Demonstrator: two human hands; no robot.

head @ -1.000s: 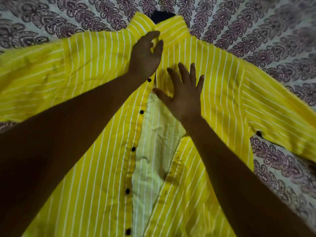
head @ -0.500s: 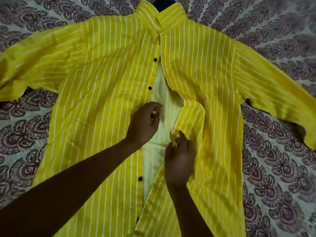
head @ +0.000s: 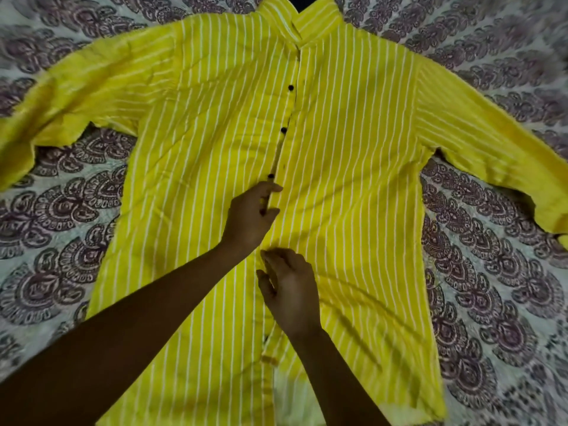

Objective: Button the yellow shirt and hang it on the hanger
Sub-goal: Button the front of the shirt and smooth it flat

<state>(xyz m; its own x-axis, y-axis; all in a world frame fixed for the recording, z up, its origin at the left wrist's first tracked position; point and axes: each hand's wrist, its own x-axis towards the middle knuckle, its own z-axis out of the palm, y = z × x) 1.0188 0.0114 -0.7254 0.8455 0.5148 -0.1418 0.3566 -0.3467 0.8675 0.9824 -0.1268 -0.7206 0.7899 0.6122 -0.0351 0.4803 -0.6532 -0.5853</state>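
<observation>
On the bed, front up: yellow shirt [head: 353, 179], thin white stripes, laid flat on a bedspread [head: 61, 210] w/ purple-grey paisley print. Collar [head: 319, 16] at the far end from the person, hem nearest them.

Sleeves: both spread outward. L sleeve [head: 92, 87] crumpled, its end running off the view's edge. R sleeve [head: 476, 124] smoother, angled down toward the R edge.

Fronts: the 2 panels meet along the centre line from collar down. Near the hem they part a little & paler inside cloth [head: 295, 398] shows.

Buttons: small, dark, round, on the L panel's edge. 3 in a row above the hands: top [head: 290, 87], mid [head: 283, 130], lowest [head: 270, 176], the last just above the L forefinger. Fastened or not: can't tell.

L hand [head: 249, 219]: arm comes in from lower L, hand on the centre line approx. mid-shirt. Grip: forefinger [head: 272, 188] & thumb [head: 272, 212] closed on the button strip's edge, pinching the cloth; other fingers tucked under.

R hand [head: 292, 293]: just below the L hand, close by its wrist, same centre line. Fingers curled down onto the panel edge, thumb set apart on the near side. Somewhat blurred; can't tell if this grip nips cloth or only presses on it.
</observation>
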